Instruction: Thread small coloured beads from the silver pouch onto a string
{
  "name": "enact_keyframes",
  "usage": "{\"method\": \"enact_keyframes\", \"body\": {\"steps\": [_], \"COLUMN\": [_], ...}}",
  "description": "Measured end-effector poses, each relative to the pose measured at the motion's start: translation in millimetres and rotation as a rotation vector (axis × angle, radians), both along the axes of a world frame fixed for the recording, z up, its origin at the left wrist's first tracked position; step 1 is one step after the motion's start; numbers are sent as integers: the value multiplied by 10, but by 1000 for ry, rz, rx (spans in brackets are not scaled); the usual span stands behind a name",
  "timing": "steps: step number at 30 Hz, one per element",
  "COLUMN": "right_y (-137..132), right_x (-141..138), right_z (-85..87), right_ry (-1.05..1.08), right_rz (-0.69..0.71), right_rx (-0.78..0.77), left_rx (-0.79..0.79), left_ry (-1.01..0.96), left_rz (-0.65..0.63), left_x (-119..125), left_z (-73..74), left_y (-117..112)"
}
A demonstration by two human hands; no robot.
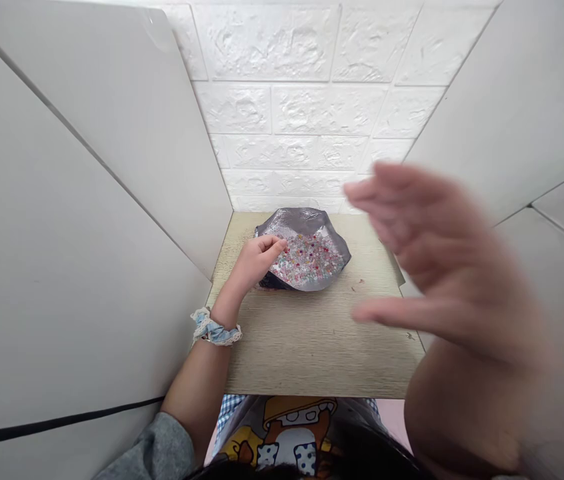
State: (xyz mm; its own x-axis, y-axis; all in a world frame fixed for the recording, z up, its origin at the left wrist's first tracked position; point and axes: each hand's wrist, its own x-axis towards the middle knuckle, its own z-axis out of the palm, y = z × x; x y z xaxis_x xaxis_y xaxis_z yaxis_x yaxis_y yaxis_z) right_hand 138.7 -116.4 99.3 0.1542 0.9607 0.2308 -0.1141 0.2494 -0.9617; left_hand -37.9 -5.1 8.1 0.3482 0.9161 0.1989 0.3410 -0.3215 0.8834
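A grey silvery bag [302, 217] lies spread open on a small wooden table. Inside it is a layer of tiny beads [307, 260] in pink, clear, red, yellow and teal. Over the bag's left side is my left hand [261, 257], its thumb and fingers pinched together just above the beads. What sits between those fingertips, if anything, is too small to make out. My right hand [442, 267] is raised close to the camera on the right, blurred by motion. Its fingers and thumb are wide apart with nothing between them.
The tabletop [312, 347] is narrow, with a few small specks on its right side. White panels [87, 187] close in on the left, and more white panels [527, 100] stand on the right. Behind is a white brick-patterned wall [302, 107].
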Motion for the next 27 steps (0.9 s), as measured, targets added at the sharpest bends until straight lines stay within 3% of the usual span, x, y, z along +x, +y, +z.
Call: {"method": "enact_keyframes", "body": {"steps": [3, 7, 9, 14, 21, 27], "right_y": [272, 640, 715, 728, 758, 794], "right_x": [-35, -53, -50, -105, -388, -413], "right_z": [-318, -981, -1162, -1211, -1325, -1371], "right_ry": [-274, -706, -810, -977, -1482, -1554], "right_rz": [110, 70, 71, 28, -105, -147], "right_rx": [29, -27, -30, 7, -146, -159], "left_rx": [-10, -11, -17, -31, -31, -58], "left_ry": [-13, -7, -8, 5, 43, 55], "left_rz": [-17, -10, -7, -23, -49, -55], "left_x": [2, 8, 12, 19, 33, 45], "left_z": [15, 23, 25, 32, 25, 49], "left_y": [-6, -8, -11, -30, -24, -56]}}
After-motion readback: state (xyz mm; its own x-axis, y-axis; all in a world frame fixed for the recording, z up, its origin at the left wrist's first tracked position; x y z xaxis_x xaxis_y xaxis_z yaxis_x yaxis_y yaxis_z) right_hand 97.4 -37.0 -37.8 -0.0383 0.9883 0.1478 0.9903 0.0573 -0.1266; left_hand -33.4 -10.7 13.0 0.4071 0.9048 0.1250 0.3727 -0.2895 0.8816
